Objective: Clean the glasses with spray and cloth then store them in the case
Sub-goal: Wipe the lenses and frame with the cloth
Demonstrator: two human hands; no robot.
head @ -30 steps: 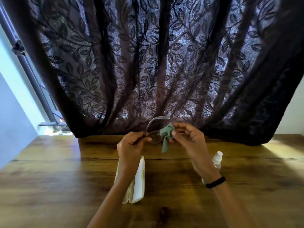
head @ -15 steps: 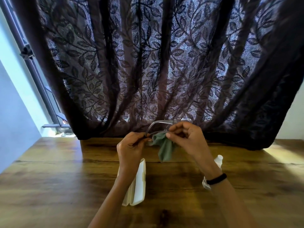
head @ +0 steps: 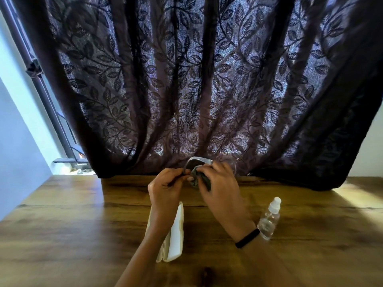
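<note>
Above the far half of the table, your left hand (head: 165, 189) pinches the glasses (head: 200, 160) at one end of the frame, fingers curled in and thumb on top. Your right hand (head: 219, 183) grips the cloth (head: 196, 178), bunched grey-green fabric that it presses against the lens nearest the left hand. One pale temple arches up between your hands against the curtain (head: 207, 79). The rest of the frame is hard to make out behind your fingers. The glasses are held in the air, clear of the wood.

A black wristband (head: 247, 238) sits on your right wrist. Just beside that wrist the spray bottle (head: 269, 220) stands on the table (head: 83, 224) with its white nozzle on top, touched by neither hand. Under your left forearm lies the white case (head: 176, 235), partly hidden by the arm; its two halves look parted, though you cannot be sure from this angle.

You seem to be in the wiping stage, roughly midway. With the bottle set aside, the spraying looks finished, though no wetness shows on the lens. What is left: finish this lens, wipe the other, fold the temples, lay the glasses in the case and close it. Whether the second lens is already clean cannot be told.
</note>
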